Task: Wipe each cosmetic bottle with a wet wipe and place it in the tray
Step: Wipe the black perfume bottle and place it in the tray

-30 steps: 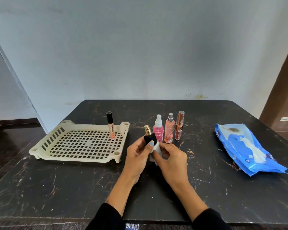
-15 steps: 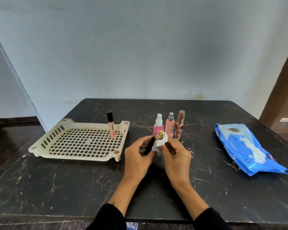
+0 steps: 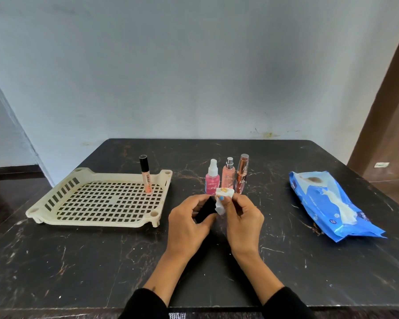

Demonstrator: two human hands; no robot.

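Black marbled worktop (image 3: 102, 261) stands against a pale blue-grey wall (image 3: 193, 65). Above its middle, the left hand (image 3: 189, 223) grips a small black bottle (image 3: 205, 209), fingers and thumb curled round its dark body, which tilts up toward the right. The right hand (image 3: 244, 217) pinches a white wipe (image 3: 223, 196) over the bottle's top, where a bit of gold cap shows through the folds; one fingertip with blue polish presses on the wipe. Just behind the hands three bottles stand upright in a close row: a pink spray (image 3: 212, 180) with a white nozzle, a peach spray (image 3: 228, 178) with a silver nozzle, and a copper tube (image 3: 242, 173). To the left lies a cream slotted tray (image 3: 56, 203), and a lip gloss (image 3: 146, 174) with a black cap stands upright near its far right corner. Well to the right lies a blue wipe pack (image 3: 327, 203), a white wipe trailing from its opening. Black sleeves (image 3: 145, 305) cover both forearms at the near edge.
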